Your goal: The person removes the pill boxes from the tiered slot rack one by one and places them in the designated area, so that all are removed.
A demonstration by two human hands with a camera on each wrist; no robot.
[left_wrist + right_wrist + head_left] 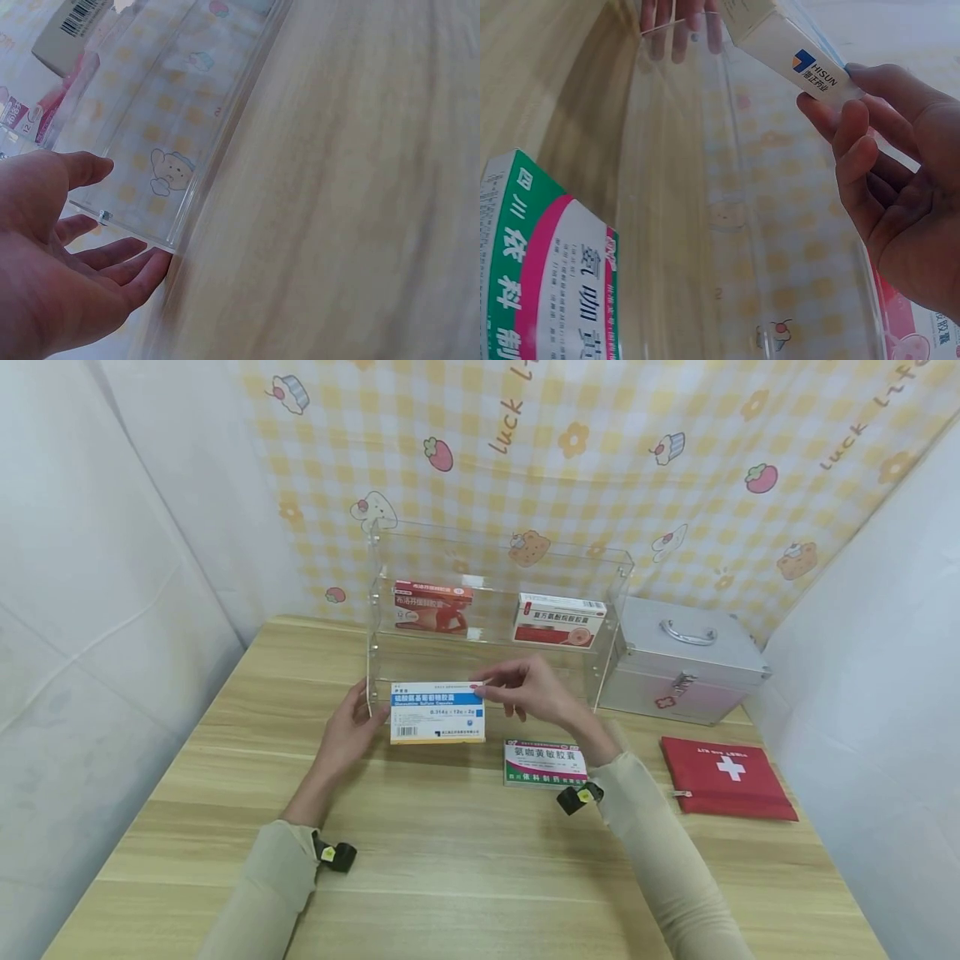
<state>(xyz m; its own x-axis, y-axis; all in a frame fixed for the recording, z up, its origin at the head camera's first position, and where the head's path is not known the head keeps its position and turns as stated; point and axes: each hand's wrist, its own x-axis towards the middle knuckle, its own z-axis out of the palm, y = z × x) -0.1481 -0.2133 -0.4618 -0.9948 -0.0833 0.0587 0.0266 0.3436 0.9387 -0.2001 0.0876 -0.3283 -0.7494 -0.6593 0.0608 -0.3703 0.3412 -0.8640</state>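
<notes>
My right hand (536, 689) pinches the right end of a white-and-blue medicine box (437, 731), thumb in front and fingers behind. The box is held upright before the lowest level of a clear acrylic shelf (491, 644); its white end with a HISUN logo faces the right wrist camera. At the shelf's lower left corner, my left hand (351, 731) holds the side panel, thumb at the front and fingers around the outer side. A red medicine box (432, 608) and a white-and-red medicine box (559, 621) stand on the level above.
A green-and-white medicine box (546, 764) lies on the wooden table below my right forearm. To the right are a silver case (678, 660) with a handle and a red first aid pouch (729, 779). Behind the shelf hangs a yellow checked cloth (480, 485).
</notes>
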